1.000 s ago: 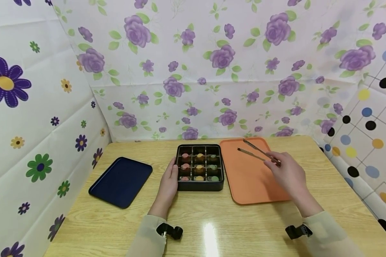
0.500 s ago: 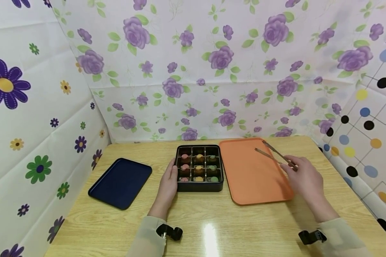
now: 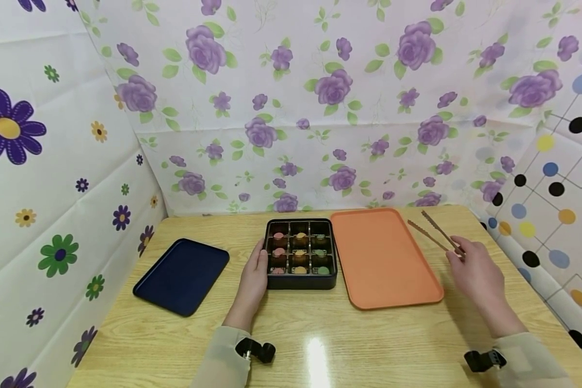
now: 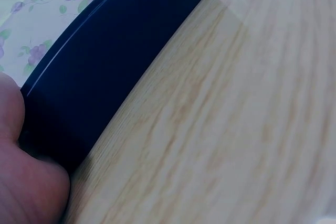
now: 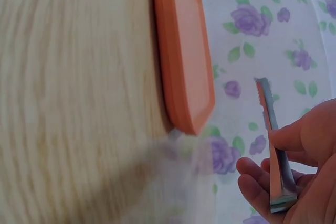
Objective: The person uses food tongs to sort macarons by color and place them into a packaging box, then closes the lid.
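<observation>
In the head view, a black box (image 3: pixel 302 282) with a divided insert holds pink, yellow and green macaron-like pieces in several compartments. My left hand (image 3: pixel 254 277) lies along the box's left side with its fingers straight against the wall. The left wrist view shows part of that hand (image 4: pixel 26 177) against the dark side of the box (image 4: pixel 113 61). My right hand (image 3: pixel 477 272) pinches metal tongs (image 3: pixel 438 231) near their joined end, in the air right of the orange tray. In the right wrist view, the tongs (image 5: pixel 278 156) have serrated tips and nothing between their arms.
The orange tray (image 3: pixel 388 264) lies flat, close to the right side of the box. A dark blue tray (image 3: pixel 181 276) lies at the left of the wooden table (image 3: pixel 281 334). Flower-printed cloth (image 3: pixel 291 156) rises behind the table, with patterned cloth on both sides.
My right hand has moved to the right with the tongs, from above the orange tray to beyond its right edge. My left hand, the box and both trays stay put.
</observation>
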A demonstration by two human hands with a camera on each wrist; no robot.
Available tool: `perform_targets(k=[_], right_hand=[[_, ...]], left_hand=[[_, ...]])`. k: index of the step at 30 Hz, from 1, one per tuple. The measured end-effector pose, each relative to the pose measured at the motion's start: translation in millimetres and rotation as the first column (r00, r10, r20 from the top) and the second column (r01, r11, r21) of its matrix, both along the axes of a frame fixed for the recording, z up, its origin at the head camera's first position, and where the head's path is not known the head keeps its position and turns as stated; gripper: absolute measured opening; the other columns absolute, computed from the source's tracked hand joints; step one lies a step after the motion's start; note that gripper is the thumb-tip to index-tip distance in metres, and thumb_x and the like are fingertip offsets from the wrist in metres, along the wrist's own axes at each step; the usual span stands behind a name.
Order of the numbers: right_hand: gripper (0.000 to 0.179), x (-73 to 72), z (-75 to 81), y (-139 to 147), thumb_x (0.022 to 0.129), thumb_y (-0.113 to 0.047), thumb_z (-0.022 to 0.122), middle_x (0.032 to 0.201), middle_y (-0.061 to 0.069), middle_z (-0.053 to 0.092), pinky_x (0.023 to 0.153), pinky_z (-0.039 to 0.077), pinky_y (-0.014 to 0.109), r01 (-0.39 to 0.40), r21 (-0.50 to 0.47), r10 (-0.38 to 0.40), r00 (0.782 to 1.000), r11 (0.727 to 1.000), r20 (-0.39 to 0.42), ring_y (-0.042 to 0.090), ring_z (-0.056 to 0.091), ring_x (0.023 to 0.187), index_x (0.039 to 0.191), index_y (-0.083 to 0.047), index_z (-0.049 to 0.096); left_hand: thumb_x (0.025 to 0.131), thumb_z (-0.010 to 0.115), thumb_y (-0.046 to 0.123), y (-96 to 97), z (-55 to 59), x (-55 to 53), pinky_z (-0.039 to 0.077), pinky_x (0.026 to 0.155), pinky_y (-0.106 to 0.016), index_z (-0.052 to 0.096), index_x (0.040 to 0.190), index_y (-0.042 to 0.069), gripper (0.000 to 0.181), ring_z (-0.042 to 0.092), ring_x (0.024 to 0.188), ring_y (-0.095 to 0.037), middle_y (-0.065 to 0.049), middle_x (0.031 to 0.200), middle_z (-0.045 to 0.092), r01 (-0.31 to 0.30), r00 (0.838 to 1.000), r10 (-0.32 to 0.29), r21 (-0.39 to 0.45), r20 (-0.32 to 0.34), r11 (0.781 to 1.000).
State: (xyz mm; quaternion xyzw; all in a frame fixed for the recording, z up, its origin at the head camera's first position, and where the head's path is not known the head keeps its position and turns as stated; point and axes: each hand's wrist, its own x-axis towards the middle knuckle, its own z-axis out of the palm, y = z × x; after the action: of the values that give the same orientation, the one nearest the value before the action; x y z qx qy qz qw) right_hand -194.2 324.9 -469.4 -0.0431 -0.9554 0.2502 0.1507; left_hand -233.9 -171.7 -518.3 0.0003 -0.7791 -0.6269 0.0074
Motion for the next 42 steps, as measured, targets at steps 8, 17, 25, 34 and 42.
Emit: perform_targets(k=[8, 17, 25, 34, 42], right_hand=[[0.047, -1.0, -6.8, 16.6, 0.116, -0.02, 0.056, 0.131, 0.039, 0.054, 0.071, 0.051, 0.065, 0.035, 0.033, -0.036, 0.999, 0.999, 0.029, 0.057, 0.063, 0.11, 0.152, 0.009, 0.054], [0.045, -2.1, -17.1, 37.5, 0.116, -0.02, 0.054, 0.132, 0.039, 0.052, 0.068, 0.051, 0.065, 0.091, 0.061, -0.097, 0.99, 0.994, 0.098, 0.059, 0.062, 0.111, 0.152, 0.007, 0.053], [0.044, -10.2, -26.3, 52.9, 0.114, -0.017, 0.054, 0.126, 0.04, 0.054, 0.067, 0.051, 0.064, 0.12, 0.084, -0.13, 0.983, 0.989, 0.127, 0.062, 0.059, 0.111, 0.149, 0.01, 0.053], [0.046, -12.7, -34.1, 62.5, 0.113, -0.015, 0.052, 0.129, 0.044, 0.053, 0.08, 0.051, 0.072, 0.139, 0.085, -0.15, 0.979, 0.987, 0.138, 0.063, 0.054, 0.116, 0.148, 0.014, 0.053], [0.047, -12.0, -37.1, 70.8, 0.112, -0.016, 0.053, 0.13, 0.046, 0.056, 0.076, 0.052, 0.071, 0.099, 0.086, -0.11, 0.985, 0.991, 0.134, 0.066, 0.057, 0.113, 0.147, 0.015, 0.055]], left_hand=[[0.123, 0.035, 0.044, 0.8, 2.3, 0.2, 0.025, 0.13, -0.067, 0.024, 0.179, 0.025, 0.06, 0.024, 0.165, -0.04, -0.009, 0.182, 0.024, -0.013, 1.0, 0.013, -0.007, 0.012, 1.0], [0.124, 0.034, 0.042, 0.1, 3.5, 0.6, 0.025, 0.13, -0.066, 0.023, 0.179, 0.025, 0.059, 0.023, 0.166, -0.04, -0.009, 0.182, 0.023, -0.007, 1.0, 0.007, 0.002, 0.016, 1.0], [0.123, 0.035, 0.043, -0.2, 0.8, -0.3, 0.025, 0.129, -0.067, 0.024, 0.179, 0.025, 0.06, 0.024, 0.165, -0.041, -0.01, 0.182, 0.024, -0.011, 1.0, 0.011, -0.008, 0.016, 1.0], [0.123, 0.036, 0.044, 0.5, 1.2, -0.5, 0.025, 0.13, -0.067, 0.024, 0.179, 0.026, 0.059, 0.024, 0.165, -0.04, -0.009, 0.182, 0.024, -0.011, 1.0, 0.011, -0.007, 0.019, 1.0], [0.124, 0.035, 0.042, -0.2, 0.8, 0.3, 0.025, 0.13, -0.067, 0.023, 0.179, 0.024, 0.059, 0.023, 0.166, -0.039, -0.009, 0.182, 0.023, -0.002, 1.0, 0.002, -0.002, 0.011, 1.0]])
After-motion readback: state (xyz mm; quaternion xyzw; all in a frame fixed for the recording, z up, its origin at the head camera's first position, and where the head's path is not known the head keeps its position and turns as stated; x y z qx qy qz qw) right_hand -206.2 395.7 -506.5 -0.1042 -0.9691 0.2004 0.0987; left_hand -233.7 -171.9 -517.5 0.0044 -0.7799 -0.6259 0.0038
